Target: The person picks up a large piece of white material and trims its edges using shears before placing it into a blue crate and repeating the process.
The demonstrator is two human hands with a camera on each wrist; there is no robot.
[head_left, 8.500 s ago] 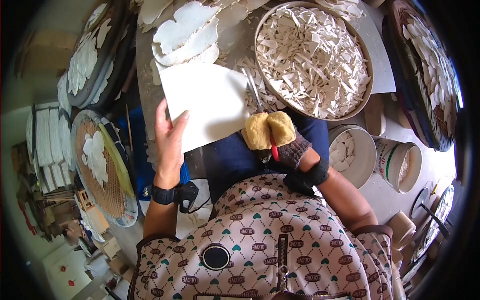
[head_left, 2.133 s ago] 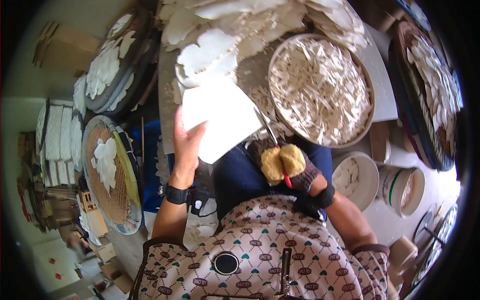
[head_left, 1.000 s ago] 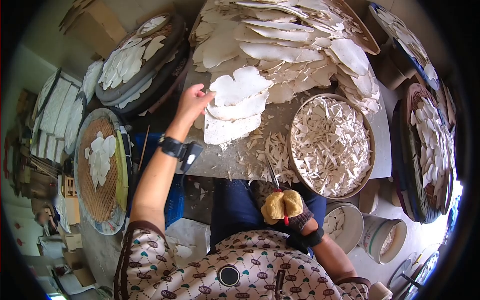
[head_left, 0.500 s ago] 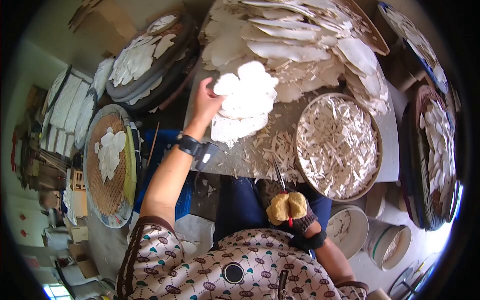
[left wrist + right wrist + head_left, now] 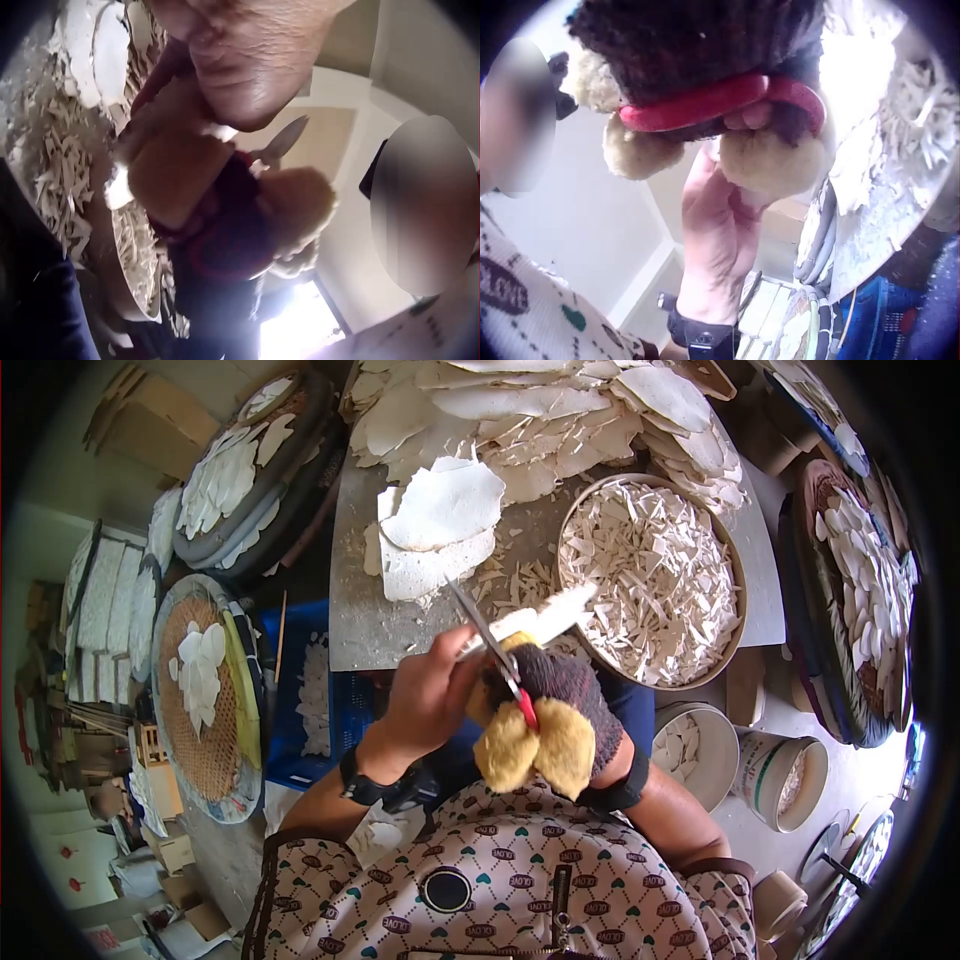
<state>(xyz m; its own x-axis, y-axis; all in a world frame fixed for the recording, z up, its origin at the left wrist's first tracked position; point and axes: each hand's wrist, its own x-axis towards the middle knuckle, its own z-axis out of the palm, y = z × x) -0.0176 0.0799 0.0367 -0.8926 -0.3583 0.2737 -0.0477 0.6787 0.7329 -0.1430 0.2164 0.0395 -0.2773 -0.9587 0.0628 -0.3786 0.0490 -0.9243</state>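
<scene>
At far left, one flat woven basket [image 5: 210, 755] carries a small pile of overlapping white pieces, too layered to count. Just right of it, one blue crate [image 5: 352, 710] holds more white pieces, its right part hidden by the left arm.

The left hand [image 5: 422, 705] pinches a white sheet [image 5: 558, 615] in a narrow grip, the thumb over it in the left wrist view; its other fingers are mostly hidden. The sheet stands nearly edge-on beside the scissors, above the lap and near the table edge, so its outline is hard to make out.

On the grey table [image 5: 365, 635], at least two loose sheets [image 5: 445, 510] overlap; beyond them the big heap of sheets [image 5: 520, 410] runs out of the picture and cannot be counted.

In the middle, one pair of scissors [image 5: 487, 628] points up and left. One blade shows plainly; I cannot tell how far the second stands from it. The right hand [image 5: 552, 685], in a dark knitted glove [image 5: 592, 705], is wrapped around the red handles, which are partly covered by yellow pads [image 5: 565, 750]: two full ones in front, with others half hidden.

To the right, one round tray [image 5: 741, 590] is heaped with countless scraps. Below it stand two buckets [image 5: 765, 760], and at far right a loaded basket [image 5: 820, 680] fades into the dark edge.
</scene>
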